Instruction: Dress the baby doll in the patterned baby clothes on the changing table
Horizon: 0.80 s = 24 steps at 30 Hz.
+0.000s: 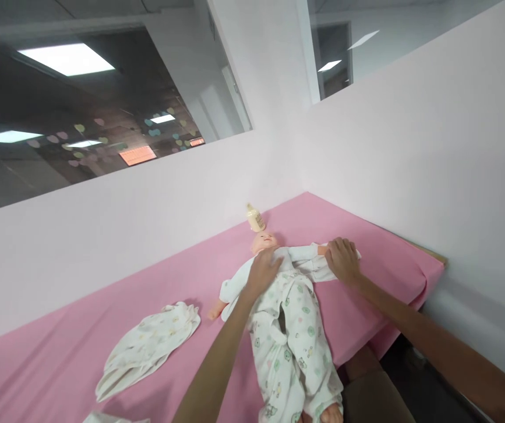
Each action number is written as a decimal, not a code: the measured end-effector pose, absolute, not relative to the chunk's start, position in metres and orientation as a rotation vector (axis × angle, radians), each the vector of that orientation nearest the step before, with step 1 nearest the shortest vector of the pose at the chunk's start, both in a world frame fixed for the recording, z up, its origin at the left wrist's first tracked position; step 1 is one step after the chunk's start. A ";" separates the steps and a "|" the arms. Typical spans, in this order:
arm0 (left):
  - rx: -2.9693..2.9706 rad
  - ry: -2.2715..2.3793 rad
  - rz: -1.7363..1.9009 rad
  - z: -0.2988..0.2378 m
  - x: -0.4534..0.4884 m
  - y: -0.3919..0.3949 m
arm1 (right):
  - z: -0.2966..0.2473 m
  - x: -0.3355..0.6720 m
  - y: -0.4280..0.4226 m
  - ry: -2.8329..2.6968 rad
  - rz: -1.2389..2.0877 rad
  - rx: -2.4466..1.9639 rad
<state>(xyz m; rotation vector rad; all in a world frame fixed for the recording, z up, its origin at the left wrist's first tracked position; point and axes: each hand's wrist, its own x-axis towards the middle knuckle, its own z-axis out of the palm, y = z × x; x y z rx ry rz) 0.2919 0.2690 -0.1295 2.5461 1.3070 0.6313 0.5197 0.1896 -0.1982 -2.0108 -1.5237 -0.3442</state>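
A baby doll [264, 240] in a white printed romper [290, 329] lies on its back on a pink-covered table [102, 329]. My left hand [263, 272] rests on the doll's chest just below its chin, fingers closed on the romper's collar. My right hand [343, 258] grips the romper's sleeve [311, 258] at the doll's outstretched arm, fingers curled over the cuff. The doll's other arm [223, 299] sticks out to the left with a bare hand showing.
A small cream bottle [255, 218] stands beyond the doll's head near the wall. A crumpled white printed garment [146, 346] lies to the left on the pink cover. White walls enclose the table's back and right. A brown seat [375, 393] sits below the table's right edge.
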 end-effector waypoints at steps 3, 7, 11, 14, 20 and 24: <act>2.268 1.535 0.867 -0.141 0.247 0.253 | -0.193 0.487 0.195 -1.576 0.075 -1.761; 1.921 1.563 1.039 -0.164 0.215 0.227 | -0.196 0.446 0.208 -1.465 0.697 -1.424; 1.856 1.424 0.978 -0.175 0.203 0.209 | -0.203 0.440 0.211 -1.361 0.755 -1.389; 1.836 1.350 0.835 -0.172 0.193 0.202 | -0.201 0.454 0.197 -1.508 0.872 -1.317; 1.790 1.218 0.600 -0.170 0.168 0.173 | -0.197 0.476 0.157 -1.781 0.949 -1.237; 1.741 1.258 0.562 -0.175 0.164 0.147 | -0.199 0.477 0.140 -1.905 0.883 -1.217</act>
